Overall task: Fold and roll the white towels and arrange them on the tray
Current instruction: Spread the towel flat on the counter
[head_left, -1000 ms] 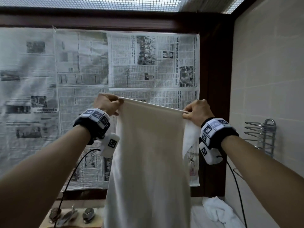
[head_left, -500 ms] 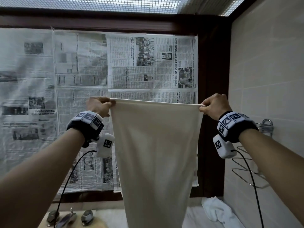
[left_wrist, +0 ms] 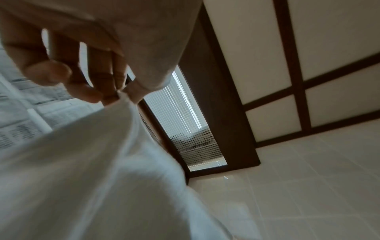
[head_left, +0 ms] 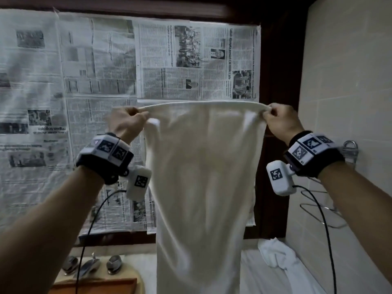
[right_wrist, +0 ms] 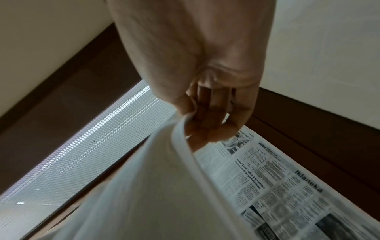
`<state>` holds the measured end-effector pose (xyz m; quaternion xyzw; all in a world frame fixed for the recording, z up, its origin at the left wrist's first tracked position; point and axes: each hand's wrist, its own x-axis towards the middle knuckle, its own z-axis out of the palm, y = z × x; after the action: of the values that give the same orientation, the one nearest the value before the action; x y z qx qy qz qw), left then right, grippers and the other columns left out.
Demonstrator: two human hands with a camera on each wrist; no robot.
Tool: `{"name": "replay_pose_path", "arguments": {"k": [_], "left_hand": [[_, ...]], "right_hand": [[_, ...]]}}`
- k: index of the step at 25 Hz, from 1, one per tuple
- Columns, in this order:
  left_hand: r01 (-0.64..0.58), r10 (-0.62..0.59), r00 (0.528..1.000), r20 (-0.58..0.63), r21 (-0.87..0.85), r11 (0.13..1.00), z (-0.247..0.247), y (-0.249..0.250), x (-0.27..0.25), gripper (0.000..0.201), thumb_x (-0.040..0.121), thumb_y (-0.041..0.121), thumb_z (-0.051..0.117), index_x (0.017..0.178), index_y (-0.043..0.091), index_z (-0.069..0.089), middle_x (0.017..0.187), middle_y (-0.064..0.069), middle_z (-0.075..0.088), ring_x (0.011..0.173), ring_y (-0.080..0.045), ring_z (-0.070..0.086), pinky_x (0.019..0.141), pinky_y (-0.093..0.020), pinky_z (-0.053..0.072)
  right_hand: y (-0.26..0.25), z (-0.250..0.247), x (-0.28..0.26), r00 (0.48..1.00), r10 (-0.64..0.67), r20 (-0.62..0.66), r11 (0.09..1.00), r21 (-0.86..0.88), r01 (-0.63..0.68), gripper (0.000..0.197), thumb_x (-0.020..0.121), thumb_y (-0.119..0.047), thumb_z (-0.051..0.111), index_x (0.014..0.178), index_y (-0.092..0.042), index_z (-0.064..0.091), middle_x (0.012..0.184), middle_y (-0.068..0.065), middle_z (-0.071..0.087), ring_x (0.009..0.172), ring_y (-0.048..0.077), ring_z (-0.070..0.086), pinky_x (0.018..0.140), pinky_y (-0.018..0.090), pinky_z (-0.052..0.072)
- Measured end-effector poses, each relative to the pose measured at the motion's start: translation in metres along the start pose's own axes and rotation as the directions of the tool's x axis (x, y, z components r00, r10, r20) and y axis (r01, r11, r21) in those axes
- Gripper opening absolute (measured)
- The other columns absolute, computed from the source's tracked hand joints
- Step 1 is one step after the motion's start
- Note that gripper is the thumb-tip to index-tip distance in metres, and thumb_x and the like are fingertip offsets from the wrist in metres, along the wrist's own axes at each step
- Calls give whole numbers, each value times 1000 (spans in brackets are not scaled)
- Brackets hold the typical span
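A white towel (head_left: 203, 177) hangs full length in front of me, its top edge stretched level between both hands. My left hand (head_left: 127, 122) pinches the top left corner, and my right hand (head_left: 280, 119) pinches the top right corner. In the left wrist view the thumb and fingers of my left hand (left_wrist: 98, 94) close on the towel (left_wrist: 92, 170) where it bunches. The right wrist view has my right hand (right_wrist: 205, 120) curled round the hemmed edge of the towel (right_wrist: 154, 186). A second white towel (head_left: 275, 253) lies crumpled on the counter at lower right. No tray is in view.
Newspaper sheets (head_left: 101, 81) cover the window behind. A tiled wall (head_left: 347, 81) with a wire rack (head_left: 331, 211) stands at the right. Chrome taps (head_left: 93, 264) and a wooden edge (head_left: 95, 285) sit at lower left. White cloth (head_left: 265, 279) covers the counter below.
My hands have drawn apart, spreading the towel's top edge to full width, and have come down a little. The towel's folded-back right flap has opened out.
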<state>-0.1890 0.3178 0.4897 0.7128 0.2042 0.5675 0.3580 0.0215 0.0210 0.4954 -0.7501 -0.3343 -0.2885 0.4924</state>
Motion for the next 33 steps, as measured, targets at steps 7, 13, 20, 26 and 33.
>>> {"name": "replay_pose_path", "arguments": {"k": [7,13,20,26,33], "left_hand": [[256,-156,951,268,-396,882,-12,10,-20,24,79,15,67,62,19,51,44,8,41,37,-5,31,35,-16,22],[426,-334,900,280,-397,813,34,-35,-19,23,89,8,59,68,16,55,39,11,40,29,-2,31,31,-10,21],[596,-559,791,249,-110,795,124,-232,-131,17,90,7,61,74,3,57,49,-12,58,41,-18,63,42,-25,53],[630,-625,745,232,64,774,157,-356,-240,14,96,14,57,89,2,61,66,-15,65,59,-26,71,61,-39,61],[-9,-637,355,685,684,730,141,-409,-452,54,97,29,35,145,5,36,157,-15,26,143,-30,27,113,-36,25]], "right_hand": [[-13,5,-37,970,179,166,843,483,-238,19,95,-15,55,78,-15,63,64,-4,57,51,5,55,44,18,43],[14,56,-28,921,270,280,799,470,-376,7,94,-12,56,90,-11,62,65,-3,60,50,6,57,44,17,45],[175,189,-125,771,467,433,862,-29,-506,20,89,-12,55,72,-2,57,64,15,49,54,25,52,49,25,49],[271,259,-247,586,618,524,743,-144,-654,27,95,-18,51,100,8,60,81,17,61,75,29,66,72,51,58],[286,274,-475,60,652,756,754,-638,-155,75,101,-44,36,154,-11,-6,159,9,-21,147,30,-16,118,50,2]]}}
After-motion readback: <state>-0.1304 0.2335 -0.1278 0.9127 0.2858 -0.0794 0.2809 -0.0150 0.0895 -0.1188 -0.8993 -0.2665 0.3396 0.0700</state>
